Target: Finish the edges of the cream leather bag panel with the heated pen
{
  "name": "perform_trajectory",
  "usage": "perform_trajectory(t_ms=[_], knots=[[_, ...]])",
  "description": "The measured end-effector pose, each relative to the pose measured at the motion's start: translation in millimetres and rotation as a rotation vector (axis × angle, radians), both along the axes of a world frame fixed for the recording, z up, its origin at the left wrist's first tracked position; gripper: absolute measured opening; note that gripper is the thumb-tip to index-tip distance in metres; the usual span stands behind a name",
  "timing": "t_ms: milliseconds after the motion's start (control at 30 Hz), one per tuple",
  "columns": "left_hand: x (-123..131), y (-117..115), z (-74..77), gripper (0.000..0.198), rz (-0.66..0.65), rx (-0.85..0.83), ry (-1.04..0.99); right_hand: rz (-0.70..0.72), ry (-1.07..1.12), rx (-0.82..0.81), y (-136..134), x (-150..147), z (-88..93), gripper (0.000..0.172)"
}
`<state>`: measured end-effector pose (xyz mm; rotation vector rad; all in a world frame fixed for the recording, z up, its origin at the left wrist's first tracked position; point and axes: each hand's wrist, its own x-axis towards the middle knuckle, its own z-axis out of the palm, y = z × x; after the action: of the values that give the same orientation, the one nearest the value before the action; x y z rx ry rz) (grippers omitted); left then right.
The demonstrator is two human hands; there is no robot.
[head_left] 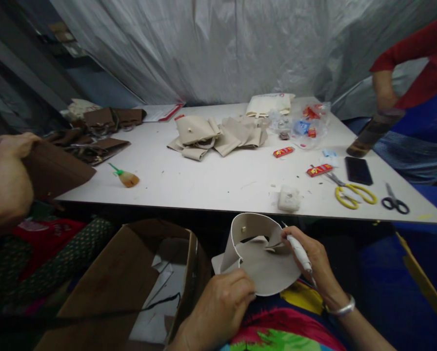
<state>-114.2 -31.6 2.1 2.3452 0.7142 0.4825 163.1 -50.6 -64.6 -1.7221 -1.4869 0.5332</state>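
Pinching the beige piece (266,270) at its near edge, my left hand (218,304) grip is closed to steady it; my right hand (315,261) grip wraps the white tool (299,252), tip at the fold between both grips.

Left hand (218,301) low with fingers (245,288) pinched together; right hand (311,261) beside it, fingers curled closed.

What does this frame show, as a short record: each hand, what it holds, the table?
left hand: holds the beige curved piece by its lower edge
right hand: holds a white pen-like tool, tip at the piece's inner fold
table: yellow scissors, black scissors, phone, glue bottle
below: open cardboard box
others: a co-worker's hand on a brown piece, far left
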Motion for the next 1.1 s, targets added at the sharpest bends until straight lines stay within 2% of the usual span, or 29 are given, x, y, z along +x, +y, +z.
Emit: perform_trajectory(t_ms=[300, 500, 767, 867, 1000, 1100], knots=[[-0.4, -2.9, -1.6, 0.014, 0.006, 0.002, -0.010, -0.072, 0.027, 0.021, 2.6, -1.0, 16.3, 0.022], [-1.8, -4.3, -3.8, 0.015, 0.025, 0.016, -0.025, -0.049, 0.025, -0.014, 1.4, -0.1, 15.1, 0.027], [-2.3, -4.7, -1.9, 0.011, 0.038, 0.023, -0.027, -0.089, 0.073, -0.012, 3.6, -0.5, 15.8, 0.033], [-1.7, -6.4, -3.2, 0.007, 0.162, 0.070, -0.074, -0.109, 0.111, -0.020, 3.9, -3.3, 21.0, 0.036], [-3.8, -5.2, -4.6, 0.022, 0.446, 0.220, -0.278, -0.115, 0.162, -0.042, -0.4, -10.7, 33.2, 0.040], [-11.3, 6.4, 6.2, 0.027, 0.603, 0.331, -0.444, -0.107, 0.219, -0.006, -14.3, -9.5, 36.6, 0.041]])
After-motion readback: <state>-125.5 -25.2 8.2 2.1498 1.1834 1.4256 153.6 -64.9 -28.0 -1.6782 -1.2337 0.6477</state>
